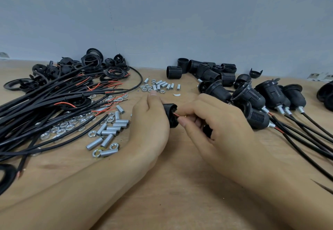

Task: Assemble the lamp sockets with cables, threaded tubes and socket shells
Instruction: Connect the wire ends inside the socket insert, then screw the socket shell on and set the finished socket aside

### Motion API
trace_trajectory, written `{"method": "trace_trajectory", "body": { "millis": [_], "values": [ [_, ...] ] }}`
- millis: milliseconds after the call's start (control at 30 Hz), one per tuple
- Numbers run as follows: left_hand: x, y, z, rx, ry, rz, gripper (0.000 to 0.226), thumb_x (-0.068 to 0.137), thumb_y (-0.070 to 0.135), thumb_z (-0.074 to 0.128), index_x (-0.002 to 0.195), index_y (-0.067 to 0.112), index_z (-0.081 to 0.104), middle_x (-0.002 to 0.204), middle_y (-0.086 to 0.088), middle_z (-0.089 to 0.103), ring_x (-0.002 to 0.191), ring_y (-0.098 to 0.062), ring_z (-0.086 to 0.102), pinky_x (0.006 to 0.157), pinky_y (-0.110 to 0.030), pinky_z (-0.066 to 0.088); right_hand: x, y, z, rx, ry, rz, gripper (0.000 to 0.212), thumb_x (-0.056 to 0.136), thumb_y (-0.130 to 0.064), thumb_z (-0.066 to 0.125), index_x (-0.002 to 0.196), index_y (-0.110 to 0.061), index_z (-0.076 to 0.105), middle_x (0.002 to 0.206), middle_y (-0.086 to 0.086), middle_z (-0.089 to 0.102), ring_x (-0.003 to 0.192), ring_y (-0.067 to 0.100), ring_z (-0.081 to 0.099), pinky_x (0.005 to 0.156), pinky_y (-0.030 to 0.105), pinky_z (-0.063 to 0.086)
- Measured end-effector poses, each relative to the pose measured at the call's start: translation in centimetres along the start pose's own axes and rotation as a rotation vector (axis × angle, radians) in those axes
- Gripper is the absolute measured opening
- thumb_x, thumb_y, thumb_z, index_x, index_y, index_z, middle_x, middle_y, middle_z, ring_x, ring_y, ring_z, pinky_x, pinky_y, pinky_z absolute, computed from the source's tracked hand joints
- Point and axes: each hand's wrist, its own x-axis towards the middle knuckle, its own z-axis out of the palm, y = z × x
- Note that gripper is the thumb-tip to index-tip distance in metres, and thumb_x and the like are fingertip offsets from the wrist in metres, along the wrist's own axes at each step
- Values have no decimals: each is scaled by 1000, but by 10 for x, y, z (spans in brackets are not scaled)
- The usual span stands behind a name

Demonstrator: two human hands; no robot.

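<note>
Wiring step: we are gripping the socket [171,115] in the left hand [151,119], steadying it while right hand [216,121] fingers [182,121] are pinching the red wire [176,115] into it.

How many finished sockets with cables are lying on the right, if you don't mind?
5 sockets show clearly: one nearest, one behind it, one left of that, and two farther right. They overlap, so more may be hidden.
</note>
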Motion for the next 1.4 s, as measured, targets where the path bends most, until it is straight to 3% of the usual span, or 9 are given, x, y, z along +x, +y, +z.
{"method": "trace_trajectory", "body": {
  "millis": [133,400,633,900,967,1033,1133,1267,1400],
  "values": [
    [-1,1,0,22,-6,34,39,83,50,34,54,39,57,51,9,48,67,-27,49,65,-49,38,1,2,0,40,88,51,6,88,-13,66,88,-10,71,74,-4,59,68,10,52,66,18,43],
    [-1,0,-1,67,-24,90,46,94,45,34,56,30,53,55,5,46,65,-26,47,65,-49,40,-1,1,2,28,100,45,6,87,-13,67,81,-11,70,72,-3,60,65,11,53,63,21,43],
    [-5,1,-5,240,49,214,43,106,28,33,65,20,41,61,7,43,60,-8,40,57,-25,28,-5,-1,7,56,91,82,8,86,-15,67,80,-12,70,69,-6,60,65,13,53,62,23,44],
    [-7,0,-7,203,44,185,42,105,26,34,64,21,41,60,8,43,60,-2,44,60,-24,33,-5,0,8,55,88,49,8,88,-13,67,81,-12,70,70,-7,59,65,13,53,62,26,44],
    [-4,2,-8,148,-8,103,42,102,35,35,64,19,44,64,2,48,70,-21,50,72,-41,45,-3,2,7,121,61,104,6,88,-17,65,83,-15,69,73,-7,60,67,13,55,63,29,46],
    [-3,3,-8,86,-47,32,42,92,48,35,62,21,47,65,-3,49,72,-28,49,70,-50,44,-1,3,7,188,34,156,5,88,-20,63,85,-20,67,77,-7,62,71,14,58,66,34,49],
    [-4,6,-9,61,-92,-1,34,79,59,39,62,34,56,63,0,54,68,-27,51,68,-45,40,-2,6,7,266,-5,233,6,90,-21,63,88,-25,65,81,-11,63,78,15,60,71,37,53],
    [-3,8,-11,58,-201,-9,20,68,47,55,67,29,62,59,13,56,65,-19,54,61,-34,38,0,12,8,490,48,378,26,97,-36,48,90,-23,68,80,-13,64,77,4,60,72,17,48],
    [0,8,-13,15,-303,-16,18,78,39,68,65,27,67,67,6,57,64,-16,48,58,-31,33,4,23,13,763,152,600,42,93,-44,41,89,-14,69,77,2,63,75,15,59,73,32,52]
  ]
}}
